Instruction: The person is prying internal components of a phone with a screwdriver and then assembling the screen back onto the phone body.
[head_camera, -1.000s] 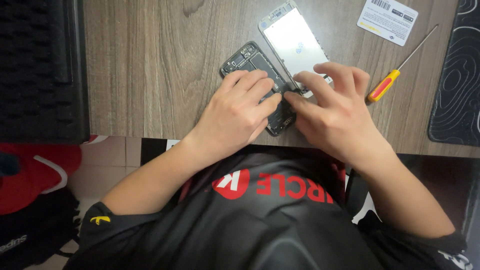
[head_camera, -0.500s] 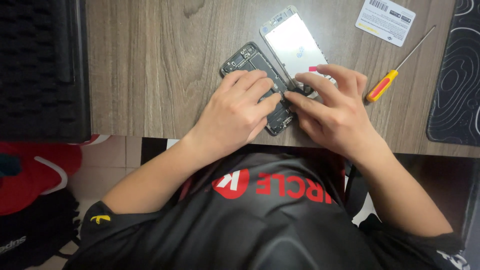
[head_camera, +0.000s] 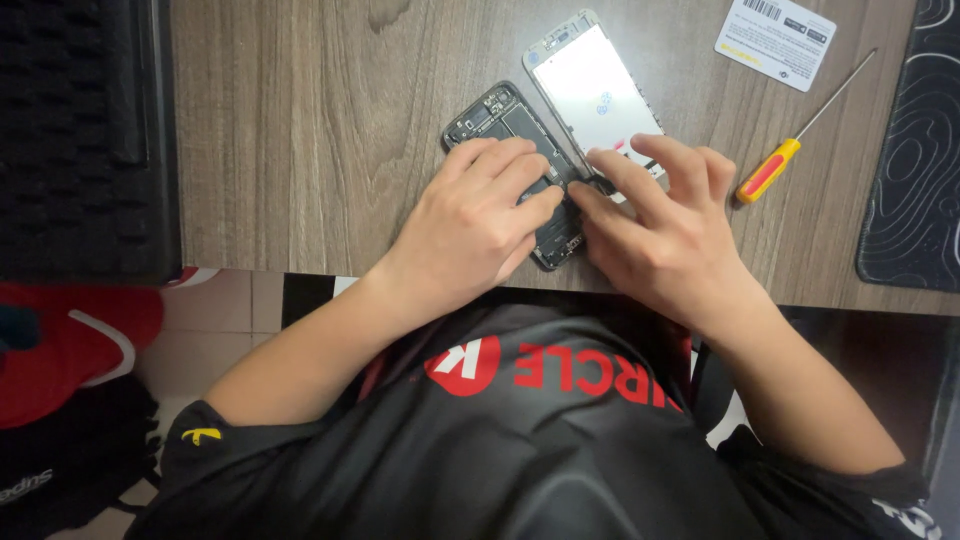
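An opened phone body (head_camera: 500, 118) with its dark insides showing lies on the wooden table (head_camera: 320, 130). Its white-backed screen panel (head_camera: 597, 92) lies beside it on the right. My left hand (head_camera: 478, 228) rests over the lower half of the phone body, fingers curled and pressing on it. My right hand (head_camera: 660, 230) comes in from the right, its fingertips pinching at a small part where the body and the screen panel meet. What lies under the fingertips is hidden.
A screwdriver (head_camera: 790, 140) with an orange and yellow handle lies right of my right hand. A white card (head_camera: 777, 40) sits at the far right top. A dark patterned mat (head_camera: 915, 150) covers the right edge. A black foam block (head_camera: 85, 130) stands left.
Both hands stay on the phone. My right hand's fingers have shifted slightly at the joint between body and screen panel.
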